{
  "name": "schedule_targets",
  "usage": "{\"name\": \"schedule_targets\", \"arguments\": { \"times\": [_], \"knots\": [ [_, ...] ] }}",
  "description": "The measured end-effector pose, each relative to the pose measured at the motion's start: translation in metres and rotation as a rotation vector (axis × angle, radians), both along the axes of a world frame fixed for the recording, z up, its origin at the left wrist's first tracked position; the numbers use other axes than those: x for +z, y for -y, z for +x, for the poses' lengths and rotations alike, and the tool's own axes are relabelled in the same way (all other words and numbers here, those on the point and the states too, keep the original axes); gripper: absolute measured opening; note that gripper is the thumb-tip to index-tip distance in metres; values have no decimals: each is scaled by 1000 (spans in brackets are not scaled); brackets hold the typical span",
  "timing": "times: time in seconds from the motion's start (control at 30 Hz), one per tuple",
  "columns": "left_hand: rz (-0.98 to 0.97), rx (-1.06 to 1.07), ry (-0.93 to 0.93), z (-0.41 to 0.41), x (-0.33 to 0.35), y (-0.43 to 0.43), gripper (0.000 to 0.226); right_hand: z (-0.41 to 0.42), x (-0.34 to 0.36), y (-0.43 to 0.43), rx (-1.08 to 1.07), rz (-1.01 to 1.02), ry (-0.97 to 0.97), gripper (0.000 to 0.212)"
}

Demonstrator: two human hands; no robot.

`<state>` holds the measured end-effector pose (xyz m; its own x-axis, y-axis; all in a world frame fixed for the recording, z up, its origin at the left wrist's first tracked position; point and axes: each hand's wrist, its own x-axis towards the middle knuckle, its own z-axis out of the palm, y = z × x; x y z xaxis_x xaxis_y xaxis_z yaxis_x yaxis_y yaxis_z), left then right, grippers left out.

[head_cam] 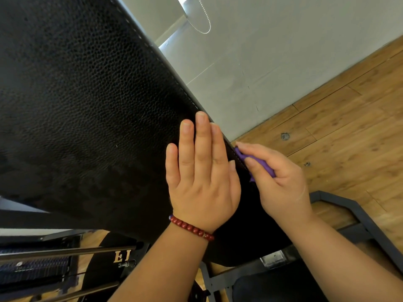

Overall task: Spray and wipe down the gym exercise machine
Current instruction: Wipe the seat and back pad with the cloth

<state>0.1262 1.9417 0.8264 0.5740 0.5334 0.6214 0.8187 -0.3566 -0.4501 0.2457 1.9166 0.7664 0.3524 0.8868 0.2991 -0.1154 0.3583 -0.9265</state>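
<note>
purple cloth (259, 164) against a black pebbled leather machine pad (87, 105)
the pad fills 9 to 12 o'clock; the cloth touches its stitched edge just right of centre, pinched in the grip of the right hand (281, 182). the left hand (202, 177) lies flat on the pad beside it, grip wide, red bead bracelet (192, 228) at the wrist. wooden plank floor (349, 118) at 3 o'clock.

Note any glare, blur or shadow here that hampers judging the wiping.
Head view: scene tilted; the black pad shows soft sheen on its upper grain and sinks into shadow lower down; left hand, right hand and purple cloth are fairly sharp, no glare on them.
</note>
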Motion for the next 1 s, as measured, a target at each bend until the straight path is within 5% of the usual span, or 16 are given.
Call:
{"name": "schedule_targets", "arguments": {
  "times": [0.57, 0.73, 1.0],
  "knots": [
    [-23, 39, 6, 6, -5, 4, 74, 13, -14, -14, 163, -286, -59, 27],
    [-12, 51, 13, 6, -6, 4, 73, 8, 12, -29, 170, -164, -135, 25],
    [-21, 30, 15, 3, -13, 4, 86, 20, -35, -11, 235, -336, -12, 31]
  ]
}}
